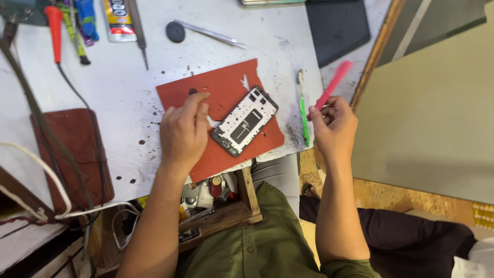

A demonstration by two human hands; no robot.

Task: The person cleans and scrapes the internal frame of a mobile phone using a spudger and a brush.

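An opened phone (245,121) lies tilted on a red-brown mat (221,90) on the white bench, its white inner frame facing up. My left hand (183,131) hovers over the mat just left of the phone, thumb and forefinger pinched together; whether a small part sits between them is hidden. My right hand (334,126) is off the bench's right edge, closed around a pink toothbrush (334,82) that points up and to the right.
A green toothbrush (303,110) lies right of the mat. Tweezers (211,33), a black round cap (175,32), a glue tube (118,20) and a red-handled tool (54,31) sit at the back. A brown wallet case (77,154) and cables lie left. An open drawer (216,203) is below.
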